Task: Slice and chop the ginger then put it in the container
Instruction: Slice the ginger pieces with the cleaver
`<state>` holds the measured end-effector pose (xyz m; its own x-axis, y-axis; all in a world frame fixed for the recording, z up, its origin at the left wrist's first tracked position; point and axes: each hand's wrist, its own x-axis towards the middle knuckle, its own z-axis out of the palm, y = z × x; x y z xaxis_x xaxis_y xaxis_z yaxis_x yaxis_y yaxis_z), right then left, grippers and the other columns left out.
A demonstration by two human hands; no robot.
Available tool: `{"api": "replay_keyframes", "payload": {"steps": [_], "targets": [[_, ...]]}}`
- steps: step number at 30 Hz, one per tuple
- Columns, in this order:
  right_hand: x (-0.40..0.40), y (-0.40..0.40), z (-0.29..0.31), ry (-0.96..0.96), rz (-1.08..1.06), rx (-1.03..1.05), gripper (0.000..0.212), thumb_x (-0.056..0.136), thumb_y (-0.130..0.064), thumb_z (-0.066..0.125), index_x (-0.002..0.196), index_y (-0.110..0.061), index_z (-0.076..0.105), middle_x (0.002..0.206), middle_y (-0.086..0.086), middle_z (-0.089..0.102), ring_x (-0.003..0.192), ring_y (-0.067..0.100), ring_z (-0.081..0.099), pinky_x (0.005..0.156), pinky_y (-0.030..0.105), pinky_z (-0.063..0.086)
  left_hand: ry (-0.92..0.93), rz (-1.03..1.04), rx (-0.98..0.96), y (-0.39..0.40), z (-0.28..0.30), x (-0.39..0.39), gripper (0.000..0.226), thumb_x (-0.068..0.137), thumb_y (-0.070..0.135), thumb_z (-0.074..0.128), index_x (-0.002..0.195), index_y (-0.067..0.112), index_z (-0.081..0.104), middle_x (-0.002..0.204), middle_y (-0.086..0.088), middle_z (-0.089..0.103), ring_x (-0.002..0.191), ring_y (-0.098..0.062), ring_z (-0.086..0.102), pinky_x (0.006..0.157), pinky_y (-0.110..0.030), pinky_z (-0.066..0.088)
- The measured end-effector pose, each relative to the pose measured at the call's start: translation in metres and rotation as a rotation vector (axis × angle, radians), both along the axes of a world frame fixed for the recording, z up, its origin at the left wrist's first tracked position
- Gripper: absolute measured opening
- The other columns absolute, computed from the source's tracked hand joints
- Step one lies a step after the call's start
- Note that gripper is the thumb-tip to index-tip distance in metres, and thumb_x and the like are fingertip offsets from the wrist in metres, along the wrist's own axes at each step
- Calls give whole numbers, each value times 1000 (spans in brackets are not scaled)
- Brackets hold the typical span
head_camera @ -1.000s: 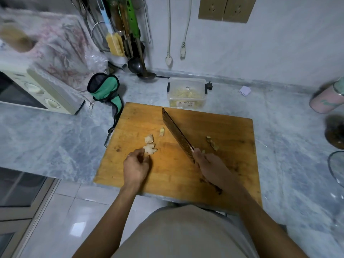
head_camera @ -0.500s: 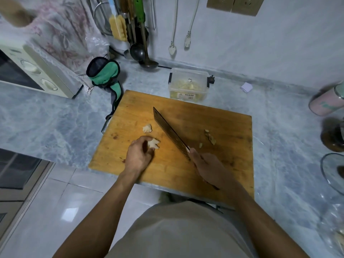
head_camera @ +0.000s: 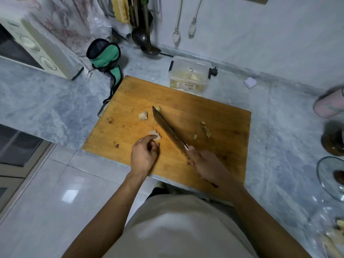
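Observation:
A wooden cutting board point(head_camera: 219, 131) lies on the marble counter. My left hand point(head_camera: 144, 155) pinches a pale ginger piece point(head_camera: 156, 135) at its fingertips near the board's front left. My right hand point(head_camera: 208, 165) grips the handle of a dark cleaver point(head_camera: 168, 130), whose blade runs diagonally toward the far left, just right of that piece. Another ginger chunk point(head_camera: 143, 115) lies left of the blade tip, and a small bit point(head_camera: 158, 108) sits at the tip. Small ginger scraps point(head_camera: 206, 129) lie right of the blade. A clear plastic container point(head_camera: 189, 74) holding chopped ginger stands behind the board.
A microwave point(head_camera: 31, 47) sits at the far left, a green-and-black pouch point(head_camera: 106, 54) beside the board's back left corner. Hanging utensils and a ladle point(head_camera: 145, 38) are behind. A pink cup point(head_camera: 329, 105), a dark jar point(head_camera: 333, 140) and a glass lid point(head_camera: 329, 175) stand at right.
The cleaver has swung left, closer to the ginger piece under my left fingers. My left hand stays on that piece. The camera has tilted a little.

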<state>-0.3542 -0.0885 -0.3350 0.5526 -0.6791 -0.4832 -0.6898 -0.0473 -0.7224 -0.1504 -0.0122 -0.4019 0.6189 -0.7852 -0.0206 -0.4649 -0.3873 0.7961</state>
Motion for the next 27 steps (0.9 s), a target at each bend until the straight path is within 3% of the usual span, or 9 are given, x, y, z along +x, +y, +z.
{"api": "replay_keyframes", "payload": {"steps": [3, 7, 10, 14, 19, 24, 27], "targets": [[-3, -1, -2, 9, 4, 9, 64, 102, -63, 25, 68, -17, 53, 53, -6, 49, 46, 8, 46, 62, 33, 44, -39, 115, -52, 1, -1, -8, 19, 87, 9, 69, 106, 12, 74, 105, -8, 61, 96, -23, 61, 86, -19, 43], [-6, -7, 0, 19, -3, 17, 63, 101, -64, 28, 65, -22, 57, 58, -8, 57, 54, 8, 54, 66, 32, 48, -66, 114, -20, -4, -4, -4, 31, 88, 12, 66, 118, 17, 69, 124, -6, 54, 110, -20, 55, 96, -24, 43], [-9, -10, 2, 12, 25, 27, 61, 102, -63, 28, 66, -22, 56, 56, -8, 54, 49, 8, 52, 58, 30, 46, -85, 91, 22, -8, -3, -3, 31, 89, 13, 67, 120, 14, 70, 117, -8, 61, 107, -22, 58, 92, -20, 40], [-19, -13, 4, 12, 69, 37, 63, 101, -65, 27, 74, -15, 54, 57, -2, 48, 43, 9, 44, 53, 29, 38, 8, 223, -4, -10, -4, -20, 29, 88, 14, 72, 116, 11, 72, 108, -6, 61, 91, -16, 59, 82, -8, 35], [-31, -20, 7, 0, 76, 73, 64, 102, -63, 28, 78, -13, 58, 58, 2, 53, 47, 14, 51, 54, 30, 43, 116, 429, -10, -19, -5, -47, 26, 87, 15, 72, 113, 9, 73, 110, -7, 70, 98, -18, 65, 86, -17, 44], [-32, -21, 11, -34, 97, 66, 61, 104, -60, 28, 76, -13, 55, 54, 0, 47, 41, 12, 46, 49, 26, 41, 162, 452, 22, -27, 7, -54, 15, 85, 11, 74, 99, 7, 73, 94, -4, 72, 85, -14, 62, 71, -2, 35], [-34, -21, 13, -42, 97, 47, 60, 106, -56, 28, 72, -14, 56, 55, 0, 50, 38, 7, 46, 46, 24, 40, 151, 419, 13, -27, 13, -58, 19, 85, 6, 72, 104, 10, 74, 88, 1, 69, 85, -15, 65, 69, -2, 37]]}}
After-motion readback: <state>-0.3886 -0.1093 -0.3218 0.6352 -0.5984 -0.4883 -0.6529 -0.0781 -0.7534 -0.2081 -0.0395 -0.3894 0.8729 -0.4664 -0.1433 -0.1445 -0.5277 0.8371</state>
